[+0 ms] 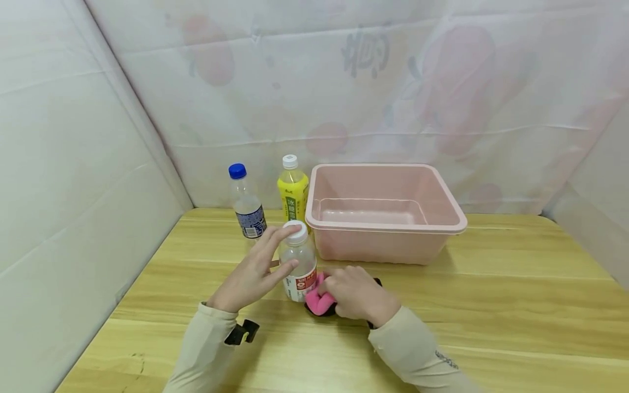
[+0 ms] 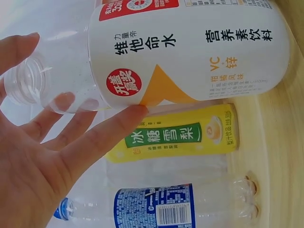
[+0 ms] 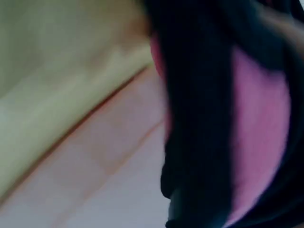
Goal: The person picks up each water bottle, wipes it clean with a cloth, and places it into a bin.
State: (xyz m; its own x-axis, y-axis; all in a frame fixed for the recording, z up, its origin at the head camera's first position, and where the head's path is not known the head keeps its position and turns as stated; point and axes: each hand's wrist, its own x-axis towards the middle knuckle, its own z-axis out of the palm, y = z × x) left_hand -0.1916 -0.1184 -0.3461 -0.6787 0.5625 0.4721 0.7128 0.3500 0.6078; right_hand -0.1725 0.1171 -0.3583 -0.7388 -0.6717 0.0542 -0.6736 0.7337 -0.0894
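Observation:
A clear bottle (image 1: pixel 298 255) with a white cap and a white, red and orange label stands upright on the table. My left hand (image 1: pixel 253 277) holds it near the top, one finger over the cap and the thumb along the side. In the left wrist view, more fingers (image 2: pixel 78 107) show behind the clear neck. My right hand (image 1: pixel 357 293) grips a bunched pink-and-black cloth (image 1: pixel 320 303) at the lower right side of this bottle. Up close in the right wrist view, the cloth (image 3: pixel 259 133) is blurred and hides the fingers holding it.
A pink plastic basin (image 1: pixel 378 245) stands behind the right hand. Behind the held bottle is a yellow-labelled drink bottle (image 1: pixel 292 188) with a white cap. Farther left stands a blue-capped bottle (image 1: pixel 250 215). White fabric walls (image 1: pixel 275 82) enclose the wooden table (image 1: pixel 516 305).

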